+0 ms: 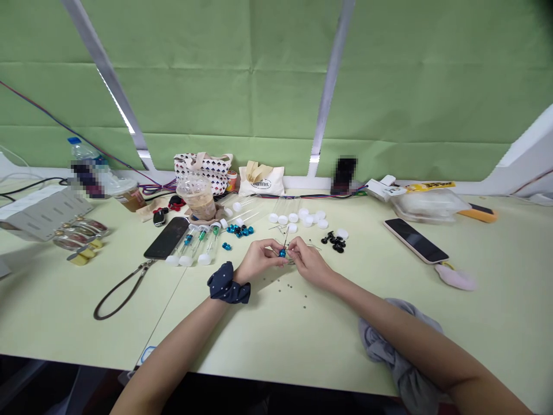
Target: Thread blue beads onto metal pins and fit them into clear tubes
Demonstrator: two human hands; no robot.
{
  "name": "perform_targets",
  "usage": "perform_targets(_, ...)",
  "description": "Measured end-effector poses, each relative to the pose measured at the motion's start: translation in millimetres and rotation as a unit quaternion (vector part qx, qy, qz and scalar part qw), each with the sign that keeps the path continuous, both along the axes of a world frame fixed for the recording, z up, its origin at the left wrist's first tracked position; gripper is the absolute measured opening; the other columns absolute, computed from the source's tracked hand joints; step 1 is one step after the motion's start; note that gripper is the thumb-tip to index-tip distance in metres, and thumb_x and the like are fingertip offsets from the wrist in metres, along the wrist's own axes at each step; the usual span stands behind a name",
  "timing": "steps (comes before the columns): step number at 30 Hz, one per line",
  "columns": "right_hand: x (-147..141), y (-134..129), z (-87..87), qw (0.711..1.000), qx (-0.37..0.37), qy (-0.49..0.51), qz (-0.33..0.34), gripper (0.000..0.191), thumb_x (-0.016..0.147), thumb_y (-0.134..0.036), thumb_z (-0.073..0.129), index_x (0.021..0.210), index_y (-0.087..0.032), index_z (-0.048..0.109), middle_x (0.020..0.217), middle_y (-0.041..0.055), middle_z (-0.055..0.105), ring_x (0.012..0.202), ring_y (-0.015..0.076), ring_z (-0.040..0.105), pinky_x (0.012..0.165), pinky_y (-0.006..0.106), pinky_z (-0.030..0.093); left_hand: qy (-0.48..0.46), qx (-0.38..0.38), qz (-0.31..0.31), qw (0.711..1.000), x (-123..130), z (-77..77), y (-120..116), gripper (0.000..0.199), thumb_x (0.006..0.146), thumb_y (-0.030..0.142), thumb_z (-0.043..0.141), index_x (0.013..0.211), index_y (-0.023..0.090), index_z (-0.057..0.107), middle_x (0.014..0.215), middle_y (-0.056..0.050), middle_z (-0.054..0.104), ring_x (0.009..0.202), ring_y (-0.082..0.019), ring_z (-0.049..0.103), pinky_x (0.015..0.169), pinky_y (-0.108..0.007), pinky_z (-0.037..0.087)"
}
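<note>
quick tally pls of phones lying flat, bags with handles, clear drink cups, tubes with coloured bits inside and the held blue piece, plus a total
phones lying flat: 2
bags with handles: 2
clear drink cups: 2
tubes with coloured bits: 3
held blue piece: 1
total: 10

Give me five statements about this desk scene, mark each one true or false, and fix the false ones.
1. A small blue piece shows at the fingertips of the left hand and right hand. True.
2. The scrunchie by the left hand is plain white. False: it is dark blue with pale dots.
3. The black pieces lie to the right of the loose blue pieces. True.
4. The phone with the pink charm lies screen down. False: its dark screen faces up.
5. The patterned bag is left of the cream pouch. True.
</note>
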State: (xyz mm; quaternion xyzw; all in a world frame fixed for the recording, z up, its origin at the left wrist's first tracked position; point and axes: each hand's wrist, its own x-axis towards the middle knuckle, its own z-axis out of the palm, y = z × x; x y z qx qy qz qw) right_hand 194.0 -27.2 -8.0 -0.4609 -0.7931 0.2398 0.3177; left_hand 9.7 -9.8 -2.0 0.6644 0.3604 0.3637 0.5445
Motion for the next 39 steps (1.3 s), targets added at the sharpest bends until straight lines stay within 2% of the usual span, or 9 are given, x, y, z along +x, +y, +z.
perform_targets(3,0.4,0.6,0.3,1.0,0.021,0.013,0.012,0.008,0.089,-0.025,0.037,0.086,-0.021,0.043,0.072,-0.0001,0.052,0.063,0.0143,0.049,0.06,0.026,0.037,-0.005,0.001,-0.001,1.0,0.3,-1.8,0.5,0.037,0.062,0.037,0.075,0.084,0.012,0.058,0.073,-0.003,0.063,0.065,-0.019,0.066,0.055,-0.025,0.047)
perform_targets(10,-0.3,0.3,-1.3,0.996,0.083,0.019,-0.021,0.018,0.089,-0.023,0.038,0.076,-0.02,0.049,0.081,0.003,0.05,0.066,0.0136,0.047,0.063,0.026,0.038,-0.011,-0.002,0.0,1.0,2.6,-5.4,0.5,0.038,0.061,0.036,0.076,0.084,0.012,0.058,0.072,-0.003,0.062,0.064,-0.018,0.066,0.06,-0.028,0.05)
perform_targets(16,-4.0,1.8,-5.2,0.997,0.07,0.045,-0.002,0.021,0.091,-0.021,0.032,0.072,-0.02,0.042,0.073,0.0011,0.046,0.066,0.0142,0.045,0.063,0.026,0.037,-0.01,0.003,-0.002,1.0,2.4,-2.3,-0.6,0.036,0.061,0.034,0.076,0.083,0.012,0.058,0.067,-0.001,0.06,0.063,-0.018,0.066,0.059,-0.027,0.049)
perform_targets(22,-2.8,1.0,-2.6,0.998,0.041,0.051,0.014,0.004,0.088,-0.02,0.039,0.085,-0.02,0.042,0.076,0.0008,0.049,0.067,0.0143,0.046,0.062,0.026,0.038,-0.014,-0.008,-0.005,1.0,0.9,1.1,-0.6,0.035,0.063,0.034,0.075,0.084,0.013,0.057,0.069,-0.001,0.063,0.063,-0.017,0.066,0.055,-0.024,0.047)
perform_targets(30,-1.5,3.8,-6.1,0.995,0.077,0.058,0.007,0.017,0.09,-0.019,0.034,0.078,-0.02,0.046,0.09,0.0054,0.048,0.077,0.0154,0.05,0.067,0.028,0.041,-0.004,-0.001,-0.002,1.0,3.3,-0.7,-1.0,0.037,0.061,0.035,0.076,0.083,0.013,0.057,0.066,-0.001,0.062,0.062,-0.018,0.066,0.059,-0.028,0.049)
perform_targets(36,-2.8,3.8,-6.7,0.997,0.069,0.039,0.01,0.021,0.092,-0.023,0.031,0.074,-0.02,0.043,0.078,0.0026,0.046,0.069,0.0149,0.046,0.065,0.029,0.04,-0.002,0.002,-0.005,1.0,3.1,-2.0,-0.5,0.036,0.062,0.035,0.076,0.083,0.012,0.058,0.064,-0.002,0.062,0.062,-0.018,0.066,0.058,-0.027,0.048)
perform_targets(39,-3.0,1.9,-3.8,0.996,0.066,0.053,0.009,0.013,0.091,-0.023,0.034,0.082,-0.02,0.043,0.081,0.0031,0.047,0.072,0.0153,0.047,0.067,0.029,0.04,-0.008,0.0,-0.003,1.0,2.4,-0.5,-0.7,0.037,0.063,0.035,0.075,0.085,0.012,0.058,0.063,-0.001,0.062,0.061,-0.017,0.065,0.056,-0.025,0.047)
